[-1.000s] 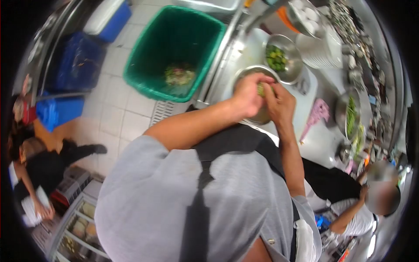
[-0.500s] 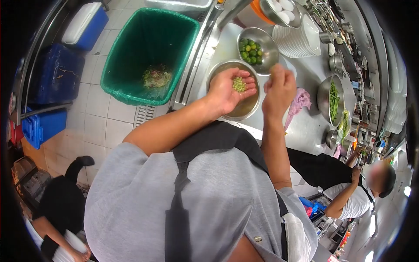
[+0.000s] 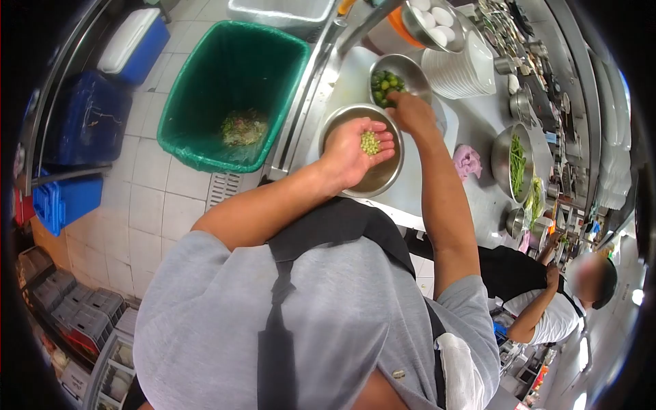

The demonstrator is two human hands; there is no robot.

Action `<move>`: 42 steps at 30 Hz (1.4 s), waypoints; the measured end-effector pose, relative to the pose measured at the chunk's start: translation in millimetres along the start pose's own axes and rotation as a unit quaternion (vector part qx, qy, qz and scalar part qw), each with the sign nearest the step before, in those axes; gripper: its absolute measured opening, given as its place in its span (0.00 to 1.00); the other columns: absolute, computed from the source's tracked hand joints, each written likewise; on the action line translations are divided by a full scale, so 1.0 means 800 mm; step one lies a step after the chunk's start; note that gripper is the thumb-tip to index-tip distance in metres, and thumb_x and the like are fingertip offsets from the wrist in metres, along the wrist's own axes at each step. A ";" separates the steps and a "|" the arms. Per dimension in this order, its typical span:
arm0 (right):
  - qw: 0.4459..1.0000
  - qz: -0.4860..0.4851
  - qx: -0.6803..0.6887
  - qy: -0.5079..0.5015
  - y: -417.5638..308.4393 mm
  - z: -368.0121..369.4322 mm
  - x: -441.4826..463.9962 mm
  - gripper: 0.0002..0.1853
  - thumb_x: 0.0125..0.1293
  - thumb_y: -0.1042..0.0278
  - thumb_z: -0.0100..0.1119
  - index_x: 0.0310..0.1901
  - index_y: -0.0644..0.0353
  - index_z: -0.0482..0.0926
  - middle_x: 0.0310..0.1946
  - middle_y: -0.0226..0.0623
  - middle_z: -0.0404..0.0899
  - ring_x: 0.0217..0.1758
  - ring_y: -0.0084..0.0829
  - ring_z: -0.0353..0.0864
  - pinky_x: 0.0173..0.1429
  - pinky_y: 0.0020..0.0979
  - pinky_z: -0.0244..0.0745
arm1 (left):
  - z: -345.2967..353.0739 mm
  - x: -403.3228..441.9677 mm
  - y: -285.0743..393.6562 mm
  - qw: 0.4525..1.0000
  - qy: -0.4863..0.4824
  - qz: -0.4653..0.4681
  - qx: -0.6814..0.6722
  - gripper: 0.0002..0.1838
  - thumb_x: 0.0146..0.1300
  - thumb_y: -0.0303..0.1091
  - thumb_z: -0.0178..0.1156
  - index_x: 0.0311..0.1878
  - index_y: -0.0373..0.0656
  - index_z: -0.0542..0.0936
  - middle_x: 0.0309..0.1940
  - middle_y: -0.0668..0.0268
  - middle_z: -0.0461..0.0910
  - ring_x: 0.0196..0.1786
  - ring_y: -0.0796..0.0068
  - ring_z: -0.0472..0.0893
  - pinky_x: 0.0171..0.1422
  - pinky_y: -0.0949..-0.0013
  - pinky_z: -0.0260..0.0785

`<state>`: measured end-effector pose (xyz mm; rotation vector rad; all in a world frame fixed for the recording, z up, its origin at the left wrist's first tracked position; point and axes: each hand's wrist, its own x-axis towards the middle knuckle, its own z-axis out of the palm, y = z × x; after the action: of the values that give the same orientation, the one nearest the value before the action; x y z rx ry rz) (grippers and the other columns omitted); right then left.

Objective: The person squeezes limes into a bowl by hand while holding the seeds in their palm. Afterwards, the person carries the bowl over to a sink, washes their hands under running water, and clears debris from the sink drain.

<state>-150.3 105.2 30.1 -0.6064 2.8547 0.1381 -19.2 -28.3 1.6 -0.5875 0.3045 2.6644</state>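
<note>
Small pale-green pieces [image 3: 370, 143] sit in my left hand [image 3: 357, 149], palm up, loosely cupped, fingers extended, not clamped. It's over a steel bowl [image 3: 384, 182]; contact with the rim unclear. My right hand [image 3: 412, 113] is just ahead and to the right, fingers down at the near edge of a second bowl [image 3: 414, 74] with green fruit [image 3: 385, 83]; fingertips hidden, can't tell if they grip any. White plates [image 3: 459, 74] are stacked beyond the right hand, white eggs [image 3: 438, 24] in a bowl past those. Pink cloth [image 3: 467, 162] lies right of both hands; further right, a bowl [image 3: 502, 149] of long green vegetables [image 3: 517, 164]. Green bin [image 3: 273, 72] is left of my left hand. Co-worker [image 3: 529, 280] well off to the right.
</note>
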 end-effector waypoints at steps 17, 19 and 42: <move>0.502 -0.056 0.862 0.035 0.006 -0.051 -0.071 0.20 0.61 0.84 0.59 0.56 0.65 0.73 0.52 0.42 0.77 0.46 0.32 0.82 0.54 0.33 0.82 | -0.002 0.004 0.001 1.000 0.002 -0.010 -0.014 0.19 0.74 0.42 0.45 0.48 0.35 0.75 0.43 0.53 0.78 0.47 0.57 0.79 0.59 0.52 0.74; 0.496 -0.063 0.865 0.042 -0.002 -0.059 -0.090 0.21 0.62 0.83 0.59 0.57 0.66 0.73 0.52 0.42 0.77 0.46 0.32 0.82 0.55 0.33 0.82 | -0.001 0.005 0.001 1.000 0.004 -0.010 -0.007 0.19 0.74 0.42 0.45 0.48 0.35 0.75 0.43 0.53 0.78 0.47 0.57 0.79 0.59 0.52 0.74; 0.923 0.026 0.336 0.186 -0.068 -0.004 -0.135 0.15 0.63 0.59 0.65 0.30 0.64 0.79 0.24 0.43 0.79 0.25 0.40 0.77 0.32 0.36 0.71 | -0.002 0.004 0.004 1.000 0.000 -0.001 -0.028 0.17 0.74 0.40 0.42 0.45 0.39 0.77 0.43 0.58 0.80 0.49 0.63 0.79 0.56 0.57 0.71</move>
<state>-32.1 97.4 55.6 -0.4355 2.9687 -1.0070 -22.6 -30.3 -1.0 -0.6037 0.2284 2.6783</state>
